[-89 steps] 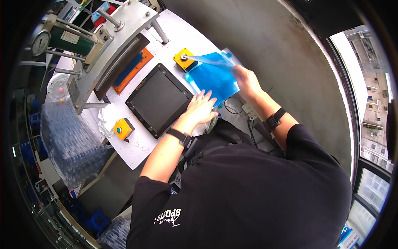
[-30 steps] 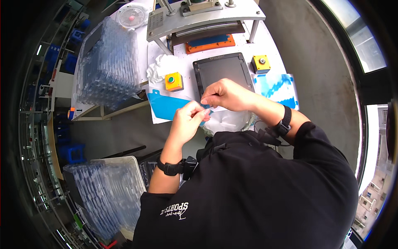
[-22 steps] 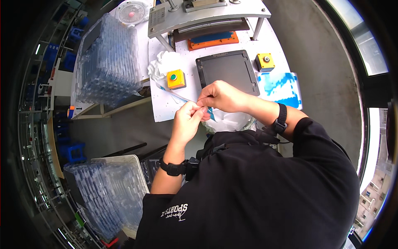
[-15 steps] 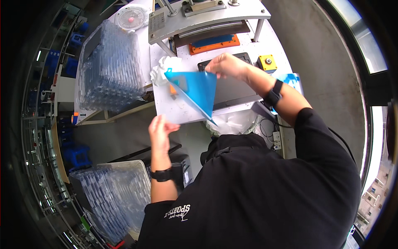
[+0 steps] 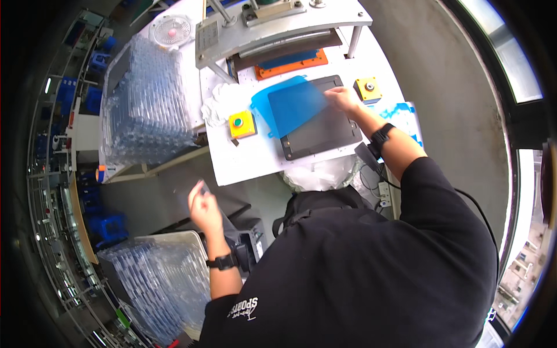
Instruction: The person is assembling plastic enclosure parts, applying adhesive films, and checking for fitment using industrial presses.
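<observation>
A blue translucent film (image 5: pixel 293 107) hangs at a slant over the left part of a flat black panel (image 5: pixel 325 136) on the white table. My right hand (image 5: pixel 346 100) pinches the film's right edge, just above the panel's far right side. Off the table's front left corner, my left hand (image 5: pixel 204 210) is raised with fingers curled together. Something greyish shows at its fingertips and along the wrist, too blurred to name.
A metal press (image 5: pixel 278 35) stands behind the panel, with an orange-framed blue pad (image 5: pixel 290 62) under it. Yellow button boxes (image 5: pixel 242 124) (image 5: pixel 368 90) flank the panel. Stacked clear trays (image 5: pixel 151 104) (image 5: pixel 162 272) rise on the left. A fan (image 5: pixel 173 30) sits at the back.
The blue film has spread out and swung over the black panel, uncovering the left button box. My right hand moved right and slightly nearer; my left hand drew back toward me and its fingers curled.
</observation>
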Demonstrator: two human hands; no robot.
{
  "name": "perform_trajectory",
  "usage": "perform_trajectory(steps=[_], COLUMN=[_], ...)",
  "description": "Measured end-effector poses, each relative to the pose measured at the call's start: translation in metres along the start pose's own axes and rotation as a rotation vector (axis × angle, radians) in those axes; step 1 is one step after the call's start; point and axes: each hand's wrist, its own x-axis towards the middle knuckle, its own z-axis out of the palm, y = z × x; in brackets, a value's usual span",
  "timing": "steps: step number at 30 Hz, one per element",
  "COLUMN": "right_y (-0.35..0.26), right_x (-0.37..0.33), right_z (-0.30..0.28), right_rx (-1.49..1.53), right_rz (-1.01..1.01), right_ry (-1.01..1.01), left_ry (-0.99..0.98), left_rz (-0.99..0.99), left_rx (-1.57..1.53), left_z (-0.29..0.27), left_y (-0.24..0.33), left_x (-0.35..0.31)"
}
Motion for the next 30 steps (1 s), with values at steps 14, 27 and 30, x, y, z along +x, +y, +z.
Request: perform_trajectory(steps=[14,27,30], right_y=[0.092,0.068,0.075], right_x=[-0.08,-0.087,-0.082], right_z=[-0.021,-0.03,-0.033], right_rx=[0.056,-0.352,-0.375], right_rz=[-0.167,-0.175,-0.113], right_ry=[0.277,0.261,0.322], left_ry=[-0.786,-0.853,-0.812], left_rz=[0.235,0.442,0.414], left_rx=[0.448,0.402,0.333], left_z=[0.118,0.157,0.156], left_y=[0.027,0.061,0.06], left_x=[-0.014,-0.016,-0.018])
